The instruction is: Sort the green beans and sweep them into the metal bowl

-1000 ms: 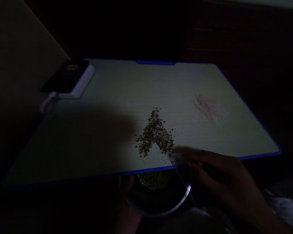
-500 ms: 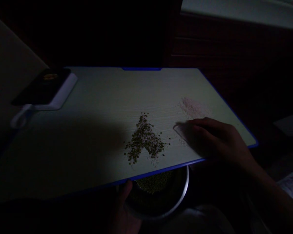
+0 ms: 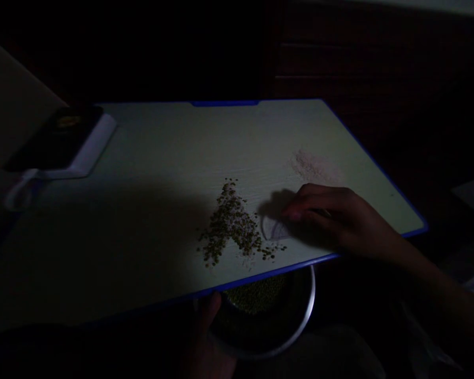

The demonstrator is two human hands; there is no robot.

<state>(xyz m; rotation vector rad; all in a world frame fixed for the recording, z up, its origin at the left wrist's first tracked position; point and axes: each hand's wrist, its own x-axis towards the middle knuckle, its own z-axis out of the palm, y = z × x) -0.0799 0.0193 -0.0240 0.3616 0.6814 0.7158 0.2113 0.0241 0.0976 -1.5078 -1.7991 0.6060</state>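
The scene is very dark. A heap of small green beans [image 3: 231, 223] lies near the front edge of a pale table with a blue rim [image 3: 142, 173]. My right hand [image 3: 332, 216] rests on the table just right of the heap, fingers closed on a thin pale card [image 3: 274, 229] whose edge touches the beans. Below the table edge my left hand [image 3: 207, 329] grips the rim of a metal bowl [image 3: 300, 326] that has green beans in it.
A faint patch of pale pinkish grains [image 3: 314, 167] lies on the table behind my right hand. A dark phone on a white power bank [image 3: 69, 142] with a white cable sits at the table's far left corner. Dark furniture stands behind.
My right hand has moved left from beside the pinkish patch to the right side of the bean heap, bringing the card against the beans. The left hand and bowl stay under the edge.
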